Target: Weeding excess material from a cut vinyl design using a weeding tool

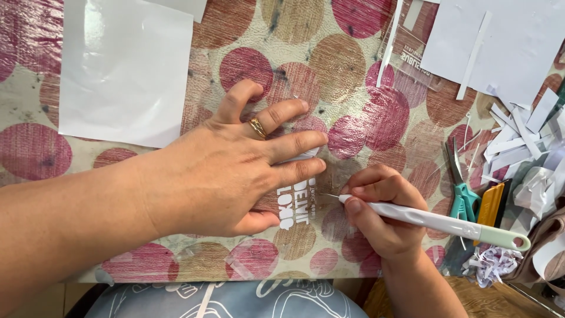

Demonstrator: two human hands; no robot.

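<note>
Weeding step in hand. Left hand (229, 171) lies flat, fingers spread, pinning a clear film with white lettering (297, 203) on the dotted table (329, 65). Right hand (382, 215) is closed around a white pick tool (435, 222), tip at the film's right edge, probably touching it. Next move calls for a fine lift at the tip without shifting the film. Scissors (462, 188) and paper scraps (518, 141) lie to the right.

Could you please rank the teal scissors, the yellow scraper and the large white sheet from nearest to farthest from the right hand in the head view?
From the right hand:
1. Teal scissors, just to its right.
2. Yellow scraper, right beside the scissors.
3. Large white sheet, far upper left.
</note>
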